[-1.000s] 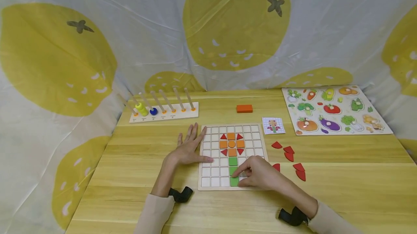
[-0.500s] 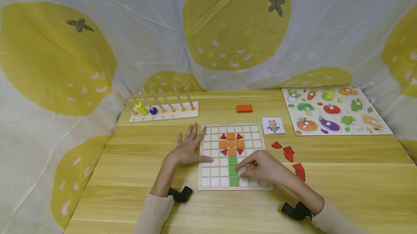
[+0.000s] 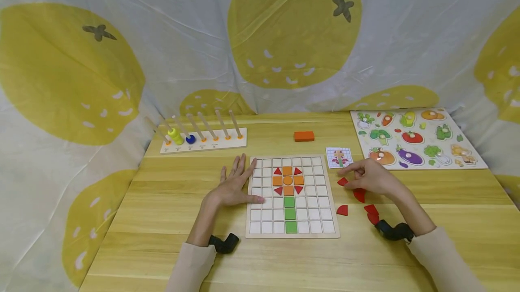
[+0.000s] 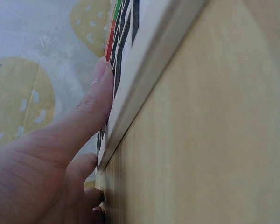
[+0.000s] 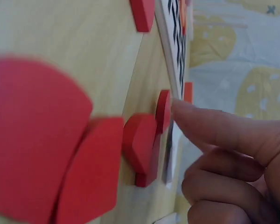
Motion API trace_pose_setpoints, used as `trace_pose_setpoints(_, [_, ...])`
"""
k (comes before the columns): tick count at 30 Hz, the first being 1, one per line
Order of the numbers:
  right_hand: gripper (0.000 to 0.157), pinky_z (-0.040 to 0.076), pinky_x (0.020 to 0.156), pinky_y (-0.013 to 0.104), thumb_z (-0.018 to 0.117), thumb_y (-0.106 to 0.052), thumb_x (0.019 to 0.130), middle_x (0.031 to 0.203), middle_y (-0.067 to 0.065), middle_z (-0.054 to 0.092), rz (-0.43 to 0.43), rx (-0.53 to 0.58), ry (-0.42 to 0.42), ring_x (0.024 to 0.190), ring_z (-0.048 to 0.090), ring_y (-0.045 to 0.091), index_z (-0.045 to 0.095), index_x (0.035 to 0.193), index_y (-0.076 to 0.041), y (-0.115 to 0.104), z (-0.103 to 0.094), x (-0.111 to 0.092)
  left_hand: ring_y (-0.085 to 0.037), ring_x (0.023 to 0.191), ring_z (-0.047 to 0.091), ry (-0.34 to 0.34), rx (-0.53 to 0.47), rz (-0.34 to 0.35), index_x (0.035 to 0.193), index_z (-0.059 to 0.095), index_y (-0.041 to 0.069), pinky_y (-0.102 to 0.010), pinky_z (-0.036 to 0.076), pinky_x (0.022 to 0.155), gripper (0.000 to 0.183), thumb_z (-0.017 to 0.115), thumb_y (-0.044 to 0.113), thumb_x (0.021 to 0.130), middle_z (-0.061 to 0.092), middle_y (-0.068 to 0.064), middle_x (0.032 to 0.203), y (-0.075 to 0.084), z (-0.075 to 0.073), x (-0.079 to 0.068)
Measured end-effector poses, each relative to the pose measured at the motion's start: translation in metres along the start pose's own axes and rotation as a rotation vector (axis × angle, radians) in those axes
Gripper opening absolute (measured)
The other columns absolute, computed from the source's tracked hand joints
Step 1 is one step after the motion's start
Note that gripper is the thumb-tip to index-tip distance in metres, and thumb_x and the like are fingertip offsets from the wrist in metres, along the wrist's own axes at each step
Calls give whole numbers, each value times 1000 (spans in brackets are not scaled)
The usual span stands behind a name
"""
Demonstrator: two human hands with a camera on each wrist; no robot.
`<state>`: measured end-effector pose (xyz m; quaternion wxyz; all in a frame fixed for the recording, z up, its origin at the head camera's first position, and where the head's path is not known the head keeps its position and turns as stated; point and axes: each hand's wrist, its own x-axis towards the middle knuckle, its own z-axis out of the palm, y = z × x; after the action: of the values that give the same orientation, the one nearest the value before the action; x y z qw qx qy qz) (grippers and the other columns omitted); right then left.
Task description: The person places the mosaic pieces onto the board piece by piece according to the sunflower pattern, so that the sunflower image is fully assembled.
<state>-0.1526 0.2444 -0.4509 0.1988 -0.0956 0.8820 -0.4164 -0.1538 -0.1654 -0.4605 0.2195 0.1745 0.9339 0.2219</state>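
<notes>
A square wooden grid board (image 3: pixel 313 225) lies in the middle of the table. Red triangles (image 3: pixel 298 190), orange squares (image 3: pixel 287 171) and an orange disc (image 3: pixel 288 180) form a flower on it, above a column of green squares (image 3: pixel 289 214). My left hand (image 3: pixel 232 188) rests spread on the board's left edge, thumb over the cells. To the right of the board, my right hand (image 3: pixel 373 177) reaches to a red quarter-circle piece (image 3: pixel 342 182), index finger and thumb apart on either side of it. In the right wrist view, a fingertip (image 5: pixel 182 107) is right beside that piece.
More red quarter-circle pieces (image 3: pixel 342 210) lie right of the board. A pattern card (image 3: pixel 339 157) lies beyond them, near a vegetable puzzle board (image 3: pixel 420 138). An orange block (image 3: pixel 304 136) and a peg stand (image 3: pixel 203 141) with yellow and blue rings stand at the back.
My right hand has left the green squares and moved right and away from me to the red pieces. The left hand has stayed in place on the board.
</notes>
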Motion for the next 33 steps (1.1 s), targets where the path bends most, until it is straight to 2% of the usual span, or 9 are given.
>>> trace_pose_setpoints(4, [29,26,53,28,81,-4,85,63,-5,34,-8,8,-32,56,30,9,77,114,0,6,-4,1,-35,160,-20,-1,-4,-1,168,3,22,-71,-13,123,118,78,58,85,-20,-15,172,0,0,0])
trace_pose_setpoints(7, [28,27,54,28,82,-5,84,62,-4,34,9,-1,-19,56,31,10,77,112,-1,7,-5,1,-35,160,-20,0,-3,-1,168,3,22,-71,-13,123,118,79,59,85,-20,-15,172,0,0,0])
trace_pose_setpoints(11, [29,29,54,27,88,-17,82,61,-3,39,56,-66,17,57,36,13,76,104,-4,8,-5,1,-35,160,-20,3,-1,0,168,3,22,-71,-13,123,118,78,59,85,-20,-15,172,0,1,0])
trace_pose_setpoints(15, [37,30,54,27,92,-31,77,61,-3,43,77,-114,37,58,40,15,74,97,-7,8,-5,2,-35,160,-20,3,-2,-3,168,3,22,-71,-13,123,118,78,60,85,-20,-15,172,-1,1,0])
trace_pose_setpoints(18, [38,29,53,27,91,-26,79,61,-3,39,53,-70,12,56,36,13,74,105,-6,9,-5,2,-35,160,-20,1,1,-6,168,2,23,-71,-13,123,119,78,60,85,-20,-15,172,-1,1,1])
trace_pose_setpoints(21, [39,27,52,26,86,-12,82,61,-5,34,2,9,-32,54,30,9,73,117,-2,9,-6,1,-35,160,-20,0,5,-4,168,2,23,-71,-13,123,119,78,60,85,-21,-15,172,-1,1,1])
trace_pose_setpoints(23, [39,28,52,25,83,-6,83,61,-5,32,-29,51,-59,54,29,7,72,120,0,9,-6,1,-35,160,-20,-3,7,-6,168,1,23,-70,-14,123,119,78,60,85,-21,-15,172,-1,1,1])
trace_pose_setpoints(26, [34,29,52,25,83,-5,84,62,-6,33,-47,53,-68,54,30,7,73,116,1,8,-5,1,-33,160,-21,-5,8,-10,168,-1,24,-69,-14,123,120,77,61,85,-22,-14,172,0,0,1])
trace_pose_setpoints(33, [29,30,54,25,87,-15,83,63,-5,39,0,-34,-21,58,35,9,73,105,-2,9,-1,3,-35,160,-22,-5,4,-4,168,0,23,-70,-15,123,120,78,61,85,-23,-14,172,-2,1,1])
